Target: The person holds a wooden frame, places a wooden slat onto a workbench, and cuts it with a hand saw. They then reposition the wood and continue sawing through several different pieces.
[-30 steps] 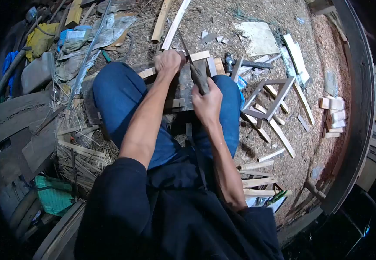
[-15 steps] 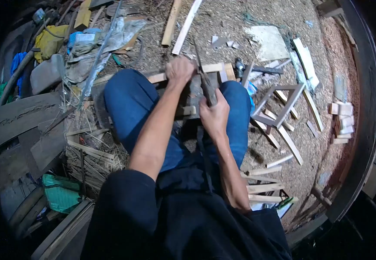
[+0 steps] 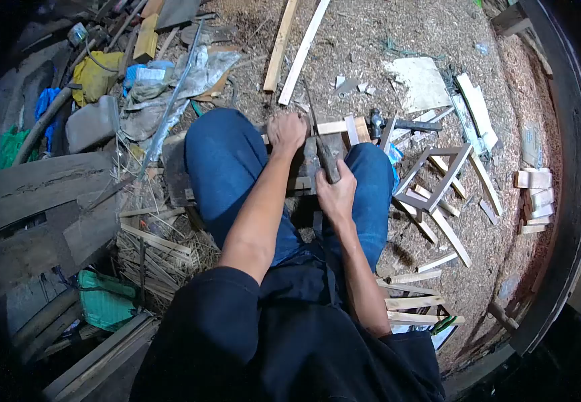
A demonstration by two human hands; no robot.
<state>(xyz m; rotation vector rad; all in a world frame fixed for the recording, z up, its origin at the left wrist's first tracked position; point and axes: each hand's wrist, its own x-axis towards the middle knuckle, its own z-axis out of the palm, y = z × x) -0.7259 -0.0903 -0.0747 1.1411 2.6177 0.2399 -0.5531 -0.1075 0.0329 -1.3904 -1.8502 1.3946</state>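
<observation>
My right hand (image 3: 336, 194) is wrapped round the handle of a handsaw (image 3: 328, 162), between my knees. The saw's narrow dark blade points away from me and crosses a pale wood strip (image 3: 333, 128). Closed and knuckles up, my left hand (image 3: 287, 131) presses on this strip just left of the blade. Its fingertips are hidden beneath it. The strip lies across a dark, worn wooden block (image 3: 333, 142) in front of my knees. Whether the blade has cut into the strip cannot be made out.
A hammer (image 3: 404, 124) lies right of the strip, near a small wooden frame (image 3: 438, 175) and scattered offcuts. Two long strips (image 3: 304, 52) lie ahead on sawdust. Small blocks (image 3: 536, 199) are stacked far right. Planks (image 3: 49, 194), a jerrycan (image 3: 93, 122) and sheeting crowd the left.
The whole view has shifted, so everything sits lower and slightly further right. Both hands and the saw stay in nearly the same places relative to the wood strip.
</observation>
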